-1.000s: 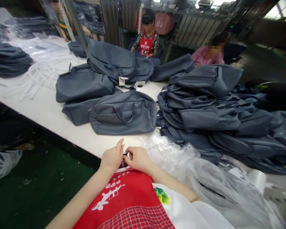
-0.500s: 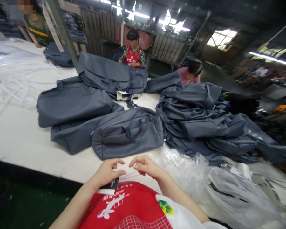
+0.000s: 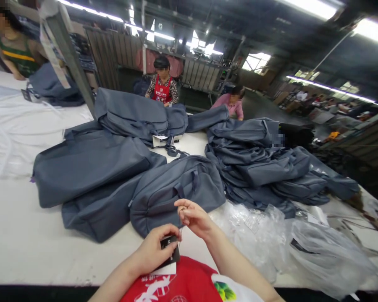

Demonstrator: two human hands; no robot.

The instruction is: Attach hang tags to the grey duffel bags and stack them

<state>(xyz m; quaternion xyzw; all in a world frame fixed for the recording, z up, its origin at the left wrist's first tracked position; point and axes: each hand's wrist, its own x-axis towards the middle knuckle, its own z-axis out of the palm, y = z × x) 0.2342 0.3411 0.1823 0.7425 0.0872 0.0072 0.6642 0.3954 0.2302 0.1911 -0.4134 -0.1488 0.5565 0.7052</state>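
My left hand (image 3: 159, 247) is closed on a black hang tag (image 3: 173, 256), with a white card (image 3: 165, 269) showing beneath it. A thin dark string (image 3: 180, 235) runs up from the tag. Its upper end is pinched between the fingertips of my right hand (image 3: 193, 218), higher up and to the right. Just beyond both hands lies a grey-blue bag (image 3: 157, 201) with its short carry handle (image 3: 185, 186) on the upper side. Both hands are in front of my red apron.
More grey-blue bags lie left (image 3: 91, 163) and in a heap (image 3: 255, 167) at right. Clear plastic bags (image 3: 248, 230) spread over the white table (image 3: 25, 239) at right. White strips (image 3: 6, 130) lie far left. Co-workers sit or stand beyond: one in a red apron (image 3: 162, 89), one in pink (image 3: 228, 102).
My right hand has risen, drawing the string up from the tag. My left hand has moved right with the tag. The view has shifted, and the co-worker in pink is more visible.
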